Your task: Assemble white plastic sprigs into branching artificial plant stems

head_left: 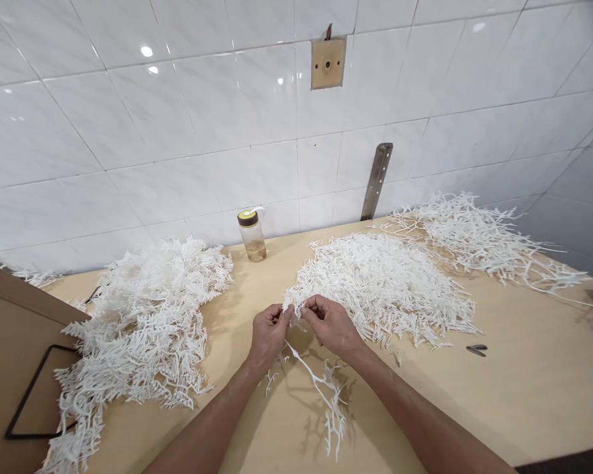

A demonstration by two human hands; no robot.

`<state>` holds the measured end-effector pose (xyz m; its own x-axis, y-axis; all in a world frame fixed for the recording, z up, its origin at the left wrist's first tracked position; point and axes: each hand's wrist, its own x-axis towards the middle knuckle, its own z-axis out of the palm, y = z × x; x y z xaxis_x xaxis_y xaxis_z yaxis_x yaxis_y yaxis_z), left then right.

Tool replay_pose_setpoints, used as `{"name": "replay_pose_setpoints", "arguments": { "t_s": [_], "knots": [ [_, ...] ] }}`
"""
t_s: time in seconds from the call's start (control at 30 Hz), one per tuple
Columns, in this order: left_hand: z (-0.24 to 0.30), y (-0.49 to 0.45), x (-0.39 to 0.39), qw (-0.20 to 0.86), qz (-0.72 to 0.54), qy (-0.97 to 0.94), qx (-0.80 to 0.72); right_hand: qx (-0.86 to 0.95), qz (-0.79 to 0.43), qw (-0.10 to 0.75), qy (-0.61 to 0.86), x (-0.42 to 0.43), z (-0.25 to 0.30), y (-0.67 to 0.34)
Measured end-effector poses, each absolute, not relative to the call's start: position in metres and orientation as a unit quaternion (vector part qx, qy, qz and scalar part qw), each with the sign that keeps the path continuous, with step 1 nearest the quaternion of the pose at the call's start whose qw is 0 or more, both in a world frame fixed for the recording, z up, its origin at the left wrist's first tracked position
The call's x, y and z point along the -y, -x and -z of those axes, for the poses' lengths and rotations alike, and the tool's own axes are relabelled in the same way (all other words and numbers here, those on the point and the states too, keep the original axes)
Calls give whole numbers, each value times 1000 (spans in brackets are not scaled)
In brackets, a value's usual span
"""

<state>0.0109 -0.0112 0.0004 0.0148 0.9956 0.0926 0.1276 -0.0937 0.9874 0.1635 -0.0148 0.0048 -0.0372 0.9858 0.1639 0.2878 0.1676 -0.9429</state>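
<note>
Looking down through the head camera, I have both hands close together over the pale table (pixel 534 375). With the left hand (pixel 271 329) I pinch one side of a white branching sprig (pixel 297 309) between thumb and fingertips. With the right hand (pixel 329 322) I pinch its other side, thumb and forefinger closed on it, so the sprig sits between the two hands, at the near left edge of the middle heap (pixel 385 283). Below my fingers a long forked white branch (pixel 315 378) slants down toward the near side of the table; I cannot tell whether it joins the sprig. A small white offcut (pixel 269 382) shows beside my left forearm.

To my left I see a larger, loose white heap (pixel 153 322), next to a brown panel (pixel 10 349) and a black bent bar (pixel 28 393). Farther right, beyond the middle heap, lies a pile of longer branches (pixel 474 230). A clear bottle (pixel 254 240) with a dark-and-yellow lid stands near the tiled wall (pixel 192 171), some liquid in its bottom. A dark metal strip (pixel 377 181) leans there too. Right of my right hand, a small forked metal tool (pixel 477 350) lies flat, well apart from my fingers.
</note>
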Motion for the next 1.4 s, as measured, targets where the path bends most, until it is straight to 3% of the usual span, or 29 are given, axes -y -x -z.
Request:
{"name": "replay_pose_setpoints", "arguments": {
  "t_s": [0.3,0.7,1.23,1.4],
  "knots": [
    [5,-9,7,437,-507,-550,-500,599,-423,436,521,18,-6,-160],
    [12,-10,11,458,-484,-585,-462,620,-362,448,533,13,-3,-164],
    [7,-11,14,394,-469,-629,-479,591,-372,457,551,12,0,-162],
    [6,-14,15,427,-476,-593,-490,585,-372,458,557,12,-2,-163]
  ]
}}
